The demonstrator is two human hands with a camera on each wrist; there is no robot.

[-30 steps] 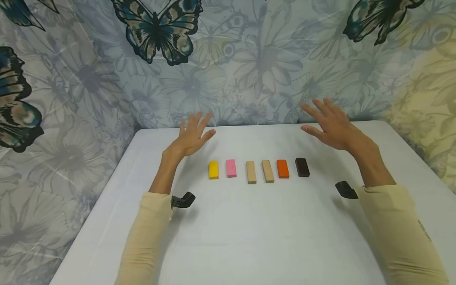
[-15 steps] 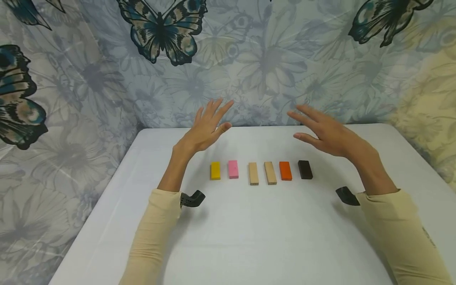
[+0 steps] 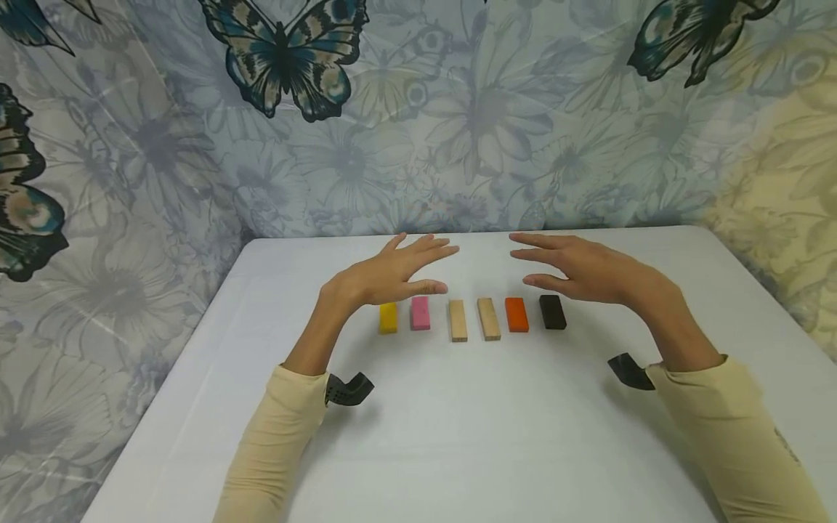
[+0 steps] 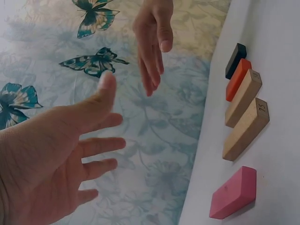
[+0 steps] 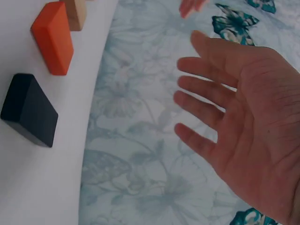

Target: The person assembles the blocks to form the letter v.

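Six would be too exact a tally, so several small wooden blocks lie in a row across the table. From the left come a yellow block (image 3: pixel 389 319), a pink block (image 3: pixel 421 314), two plain wood blocks (image 3: pixel 458 321), an orange block (image 3: pixel 516 315) and a black block (image 3: pixel 553 312). My left hand (image 3: pixel 395 270) hovers over the row's left end, fingers spread, its thumb overlapping the yellow block in the head view. Above and behind the black block hangs my right hand (image 3: pixel 578 267), fingers extended toward the left hand. Both palms hold nothing.
The blocks lie on a white table (image 3: pixel 458 436). Behind it hangs a patterned cloth (image 3: pixel 484 131) with flowers and butterflies. A black strap piece (image 3: pixel 349 390) sticks out at the left wrist, another (image 3: pixel 631 372) at the right.
Both hands have come lower and turned inward, their fingertips now pointing toward each other. The left hand has moved right. The blocks keep their places in the row.
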